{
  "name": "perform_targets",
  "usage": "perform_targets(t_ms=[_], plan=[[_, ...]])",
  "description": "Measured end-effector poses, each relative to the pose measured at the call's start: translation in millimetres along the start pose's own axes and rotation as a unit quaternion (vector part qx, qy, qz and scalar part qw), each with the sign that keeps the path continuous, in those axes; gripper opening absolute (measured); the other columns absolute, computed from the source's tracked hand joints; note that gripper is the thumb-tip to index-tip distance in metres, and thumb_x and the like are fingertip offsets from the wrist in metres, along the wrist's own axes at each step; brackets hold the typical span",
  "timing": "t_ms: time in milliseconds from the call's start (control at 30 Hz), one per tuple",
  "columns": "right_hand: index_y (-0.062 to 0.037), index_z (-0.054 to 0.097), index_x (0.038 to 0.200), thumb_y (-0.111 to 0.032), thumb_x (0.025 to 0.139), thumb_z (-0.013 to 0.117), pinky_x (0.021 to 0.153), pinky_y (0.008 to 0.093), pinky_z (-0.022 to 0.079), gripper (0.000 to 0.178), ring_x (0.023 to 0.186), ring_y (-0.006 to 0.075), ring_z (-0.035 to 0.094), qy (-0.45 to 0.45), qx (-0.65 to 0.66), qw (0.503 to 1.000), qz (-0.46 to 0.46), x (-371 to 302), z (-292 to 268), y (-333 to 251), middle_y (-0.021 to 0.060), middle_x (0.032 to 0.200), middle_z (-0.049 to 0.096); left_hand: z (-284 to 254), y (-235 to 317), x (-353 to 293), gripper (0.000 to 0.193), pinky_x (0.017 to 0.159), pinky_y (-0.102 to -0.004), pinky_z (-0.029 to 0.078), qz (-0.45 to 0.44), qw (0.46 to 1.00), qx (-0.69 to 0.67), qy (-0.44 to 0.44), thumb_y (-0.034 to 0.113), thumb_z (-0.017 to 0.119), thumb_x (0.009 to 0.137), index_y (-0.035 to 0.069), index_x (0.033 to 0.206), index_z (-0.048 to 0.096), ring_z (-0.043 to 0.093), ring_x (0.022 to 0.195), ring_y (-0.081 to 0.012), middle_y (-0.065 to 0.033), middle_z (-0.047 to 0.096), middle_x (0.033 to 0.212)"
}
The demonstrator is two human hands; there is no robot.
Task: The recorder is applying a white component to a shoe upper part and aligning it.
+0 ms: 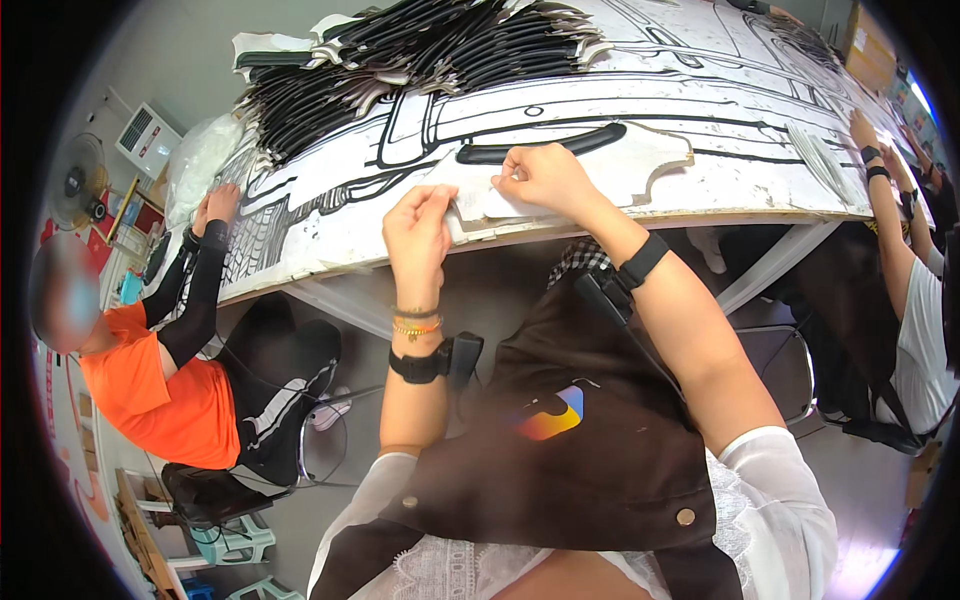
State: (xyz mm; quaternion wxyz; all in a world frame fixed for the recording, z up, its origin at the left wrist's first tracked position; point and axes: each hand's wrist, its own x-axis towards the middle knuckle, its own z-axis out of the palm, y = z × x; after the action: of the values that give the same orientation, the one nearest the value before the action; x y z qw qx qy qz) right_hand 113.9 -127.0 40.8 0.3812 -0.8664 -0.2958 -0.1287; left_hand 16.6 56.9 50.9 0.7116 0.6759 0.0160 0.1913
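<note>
A pale, flat cut piece (640, 165) with a notched right end lies at the near edge of the table in front of me. A thick black padded strip (490, 154) runs along its far side. My left hand (418, 235) is closed in a pinch at the piece's left corner. Over the middle of the same piece, just below the black strip, my right hand (550, 185) has its fingers curled into a pinch. Whatever sits between the right fingertips is hidden or too small to name.
Several similar black-and-pale pieces (400, 60) are heaped at the back of the white table (340, 225), which bears black line drawings. A person in orange (165, 400) works at the left; another person's arm (885, 200) reaches in at the right. A fan (78, 180) stands far left.
</note>
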Motion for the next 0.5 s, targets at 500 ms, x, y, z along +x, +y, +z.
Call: perform_targets(t_ms=[500], plan=[[-0.0057, 0.069, 0.087, -0.057, 0.082, 0.063, 0.064, 0.0389, 0.051, 0.052, 0.066, 0.0313, 0.067, -0.029, 0.01, 0.999, -0.043, -9, -5, 1, 0.0126, 0.065, 0.065, 0, -3, -36, 0.035, 0.034, -0.0213, 0.029, -0.105, 0.988, 0.069, -0.092, 0.028, 0.066, 0.096, -0.005, 0.106, 0.06, 0.041, 0.034, -0.0085, 0.0002, 0.05, 0.053]])
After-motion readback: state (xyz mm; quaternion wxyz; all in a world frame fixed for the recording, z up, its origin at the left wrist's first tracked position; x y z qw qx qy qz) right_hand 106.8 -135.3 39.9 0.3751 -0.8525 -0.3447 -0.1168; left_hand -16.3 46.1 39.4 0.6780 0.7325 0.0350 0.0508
